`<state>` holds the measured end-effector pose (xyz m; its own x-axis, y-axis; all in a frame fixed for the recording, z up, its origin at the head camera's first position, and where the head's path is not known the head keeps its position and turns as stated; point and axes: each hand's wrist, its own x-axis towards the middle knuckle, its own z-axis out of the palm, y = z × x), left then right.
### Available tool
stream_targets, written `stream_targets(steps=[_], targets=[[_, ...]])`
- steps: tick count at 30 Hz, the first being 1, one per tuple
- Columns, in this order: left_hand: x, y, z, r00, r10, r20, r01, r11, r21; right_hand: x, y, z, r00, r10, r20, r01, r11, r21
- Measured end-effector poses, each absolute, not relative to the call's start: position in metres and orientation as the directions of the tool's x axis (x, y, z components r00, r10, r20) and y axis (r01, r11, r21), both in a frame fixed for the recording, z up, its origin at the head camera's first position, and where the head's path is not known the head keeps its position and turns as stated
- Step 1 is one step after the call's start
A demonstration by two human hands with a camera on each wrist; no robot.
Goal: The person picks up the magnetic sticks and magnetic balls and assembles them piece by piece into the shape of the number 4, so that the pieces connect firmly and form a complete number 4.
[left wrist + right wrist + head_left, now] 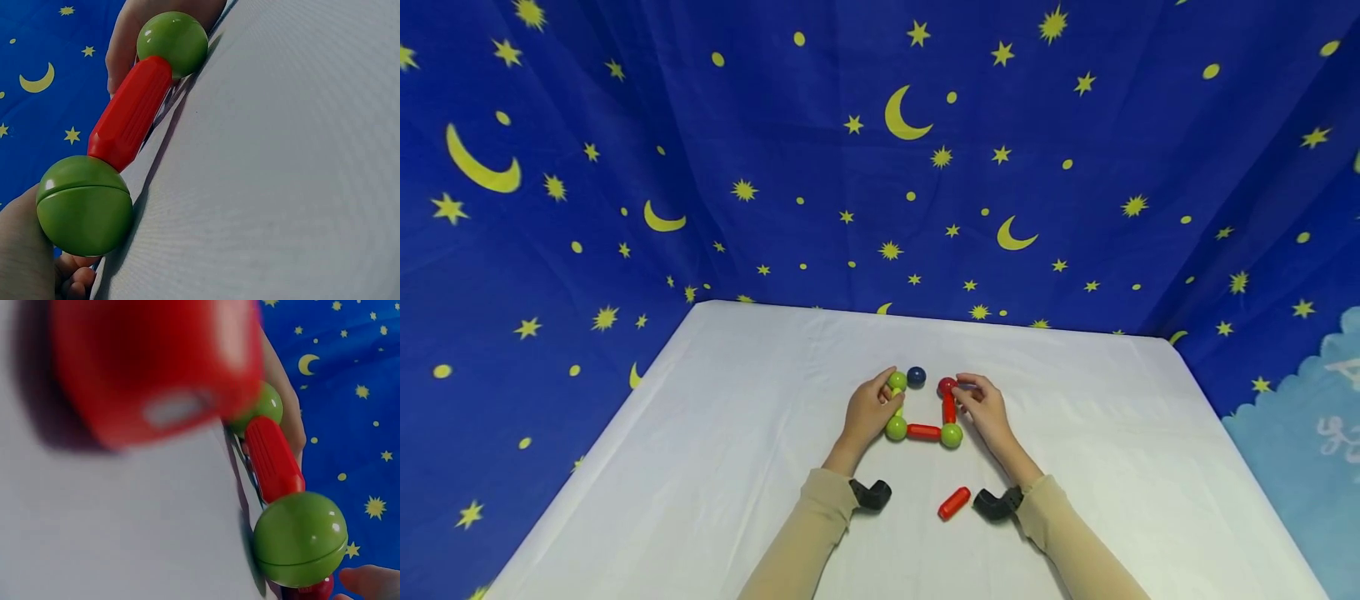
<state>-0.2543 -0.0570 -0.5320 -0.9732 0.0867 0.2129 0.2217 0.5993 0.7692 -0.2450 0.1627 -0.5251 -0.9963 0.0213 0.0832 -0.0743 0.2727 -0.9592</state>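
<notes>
A three-sided frame of balls and sticks lies on the white table. Its left side is a yellow-green stick [898,405] between a far green ball [897,380] and a near green ball [84,209]. One red stick [923,432] runs across the front to another green ball [301,537]. From there a second red stick [950,408] leads away to a red ball [947,386]. My left hand [868,410] holds the far green ball, thumb beside the yellow-green stick. My right hand [987,410] pinches the red ball. Close beside the far green ball sits a dark blue ball [916,377].
A loose red stick [954,503] lies on the white table [760,433] nearer to me, between the forearms, and looms large in the right wrist view. Black wrist cameras [871,496] jut inward from both sleeves. Blue starry cloth [820,167] walls the table's back and sides.
</notes>
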Motion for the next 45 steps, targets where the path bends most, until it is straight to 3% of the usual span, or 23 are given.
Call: stream_targets(steps=[11,23,35,45], targets=[[-0.254,-0.058,-0.531,-0.970,0.091,0.226,0.235,0.590,0.773,-0.221,0.166,-0.522,-0.995,0.061,0.080,-0.065,0.226,-0.972],[-0.251,-0.061,-0.534,-0.960,0.109,0.258,0.274,0.556,0.785,-0.175,0.158,-0.485,-0.995,0.060,0.084,-0.064,0.278,-0.958],[-0.254,-0.058,-0.532,-0.970,0.090,0.225,0.235,0.569,0.788,-0.168,0.170,-0.517,-0.992,0.090,0.085,-0.057,0.280,-0.958],[-0.254,-0.058,-0.533,-0.970,0.084,0.230,0.236,0.569,0.788,-0.139,0.169,-0.513,-0.983,0.129,0.129,-0.086,0.297,-0.951]])
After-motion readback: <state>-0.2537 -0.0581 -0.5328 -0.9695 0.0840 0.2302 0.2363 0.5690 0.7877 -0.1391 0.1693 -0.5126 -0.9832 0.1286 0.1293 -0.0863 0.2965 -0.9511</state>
